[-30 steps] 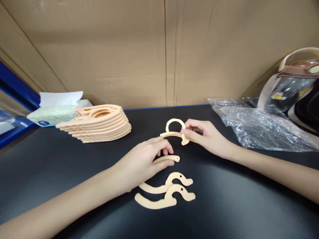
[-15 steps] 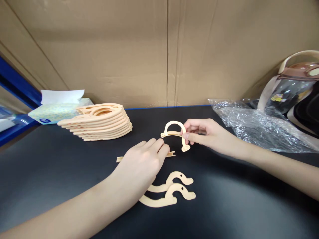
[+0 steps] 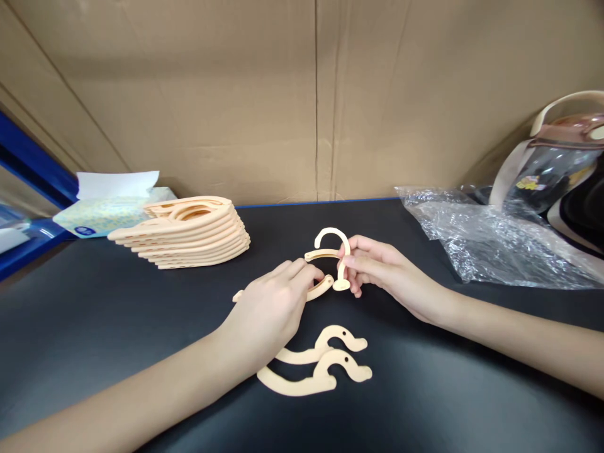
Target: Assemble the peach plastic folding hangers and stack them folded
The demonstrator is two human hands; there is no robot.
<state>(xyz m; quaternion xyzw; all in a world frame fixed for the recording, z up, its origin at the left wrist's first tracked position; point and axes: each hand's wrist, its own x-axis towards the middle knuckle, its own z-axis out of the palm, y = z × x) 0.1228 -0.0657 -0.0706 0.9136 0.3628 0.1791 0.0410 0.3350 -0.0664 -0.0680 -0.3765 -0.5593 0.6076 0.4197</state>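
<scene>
My right hand (image 3: 377, 270) pinches a peach plastic hook piece (image 3: 331, 242), a curved loop standing upright above the black table (image 3: 117, 327). My left hand (image 3: 268, 308) is closed on a flat peach arm piece (image 3: 321, 289), whose end almost touches the hook piece's foot. Two more curved peach pieces (image 3: 325, 365) lie flat just in front of my left hand. Both hands meet near the table's middle.
A stack of several assembled peach hangers (image 3: 189, 233) sits at the back left, with a tissue pack (image 3: 99, 214) behind it. Crumpled clear plastic (image 3: 481, 239) and a bag (image 3: 561, 170) fill the back right. A cardboard wall (image 3: 302, 94) stands behind.
My left hand has lifted the flat arm piece and brought its end up toward the hook piece. My right hand has turned the hook piece and lowered it slightly toward the left hand.
</scene>
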